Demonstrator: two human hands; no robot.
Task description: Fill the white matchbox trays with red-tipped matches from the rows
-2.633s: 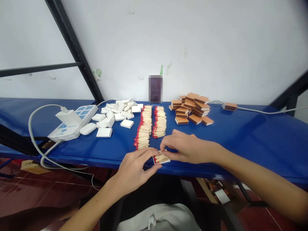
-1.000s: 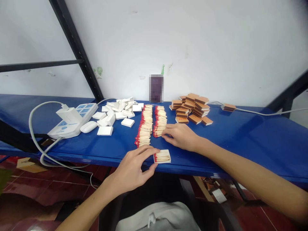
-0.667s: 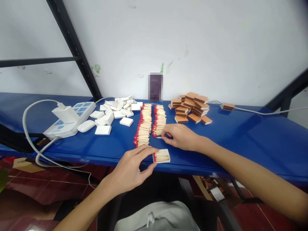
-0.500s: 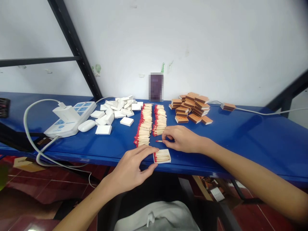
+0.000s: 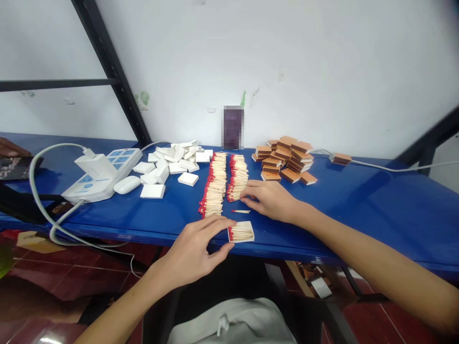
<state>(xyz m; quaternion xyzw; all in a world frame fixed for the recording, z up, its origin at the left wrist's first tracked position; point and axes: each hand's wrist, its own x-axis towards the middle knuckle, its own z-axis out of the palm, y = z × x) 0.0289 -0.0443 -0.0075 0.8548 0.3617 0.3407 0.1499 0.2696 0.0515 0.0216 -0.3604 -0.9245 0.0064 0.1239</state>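
My left hand (image 5: 202, 246) grips the left end of a small white matchbox tray (image 5: 253, 233) between thumb and fingers, at the table's front edge. Inside the tray lies a layer of red-tipped matches (image 5: 239, 234). My right hand (image 5: 268, 198) is pinched at the near end of the right-hand row of matches (image 5: 238, 174); its fingertips close on match ends, and how many is hidden. One loose match (image 5: 241, 211) lies on the table between that row and the tray, its red head to the left. A longer row of matches (image 5: 215, 184) runs alongside on the left.
White matchbox trays (image 5: 172, 162) are heaped at the left, brown matchbox sleeves (image 5: 287, 157) at the right. A power strip (image 5: 103, 177) with a plugged-in charger and looping cable (image 5: 32, 177) occupies the far left. Another person's hand (image 5: 10, 147) shows at the left edge.
My right hand has let go of the single match, leaving it on the table, and moved slightly up to the right-hand row. My left hand keeps its grip on the tray. Another person's hand has appeared.
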